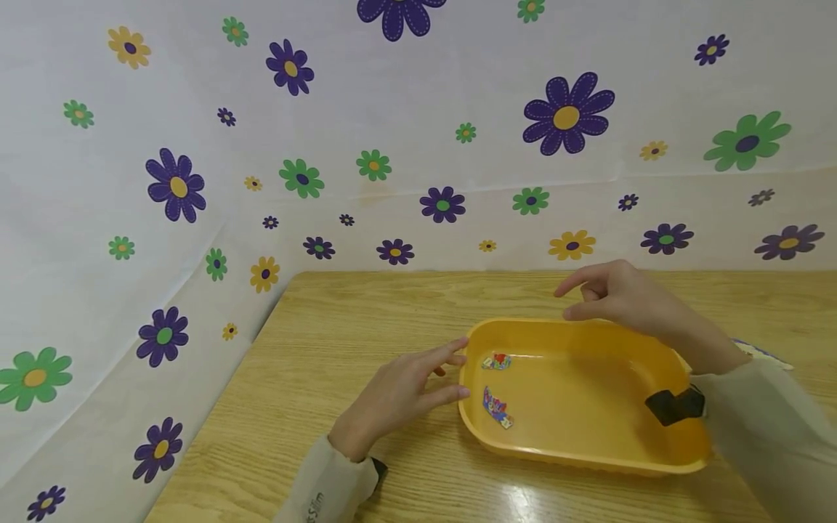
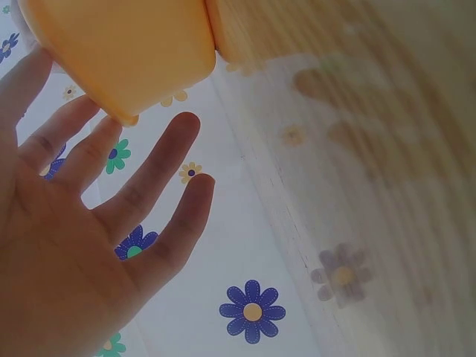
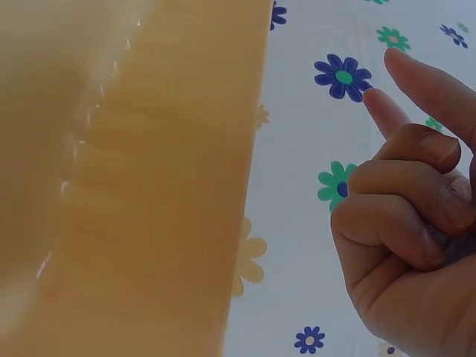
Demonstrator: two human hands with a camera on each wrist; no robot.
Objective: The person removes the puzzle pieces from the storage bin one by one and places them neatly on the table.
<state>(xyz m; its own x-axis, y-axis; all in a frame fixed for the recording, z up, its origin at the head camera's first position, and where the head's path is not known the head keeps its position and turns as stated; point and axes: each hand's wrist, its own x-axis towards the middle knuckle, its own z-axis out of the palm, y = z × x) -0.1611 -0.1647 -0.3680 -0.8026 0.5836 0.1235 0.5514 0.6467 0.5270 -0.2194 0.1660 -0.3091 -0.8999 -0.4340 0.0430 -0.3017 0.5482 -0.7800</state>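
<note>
A yellow-orange plastic tray [image 1: 582, 392] with raised walls stands on the wooden table. Inside it near the left end lie two small, flat, multicoloured pieces, one with a red spot [image 1: 498, 361], the other mostly blue and purple [image 1: 497, 408]. My left hand [image 1: 408, 388] is at the tray's left end, fingertips right at the rim; in the left wrist view its fingers [image 2: 160, 167] are spread and fairly straight. Above the far rim hovers my right hand [image 1: 611, 290], nothing between thumb and index finger. Its other fingers [image 3: 394, 223] are curled in the right wrist view.
Beyond the tray on the right, a flat printed piece [image 1: 761, 354] lies partly behind my right wrist. The table [image 1: 314, 378] meets a white cloth [image 1: 405, 94] with printed flowers at its back and left edges. Black straps [image 1: 676, 404] show at the cuffs.
</note>
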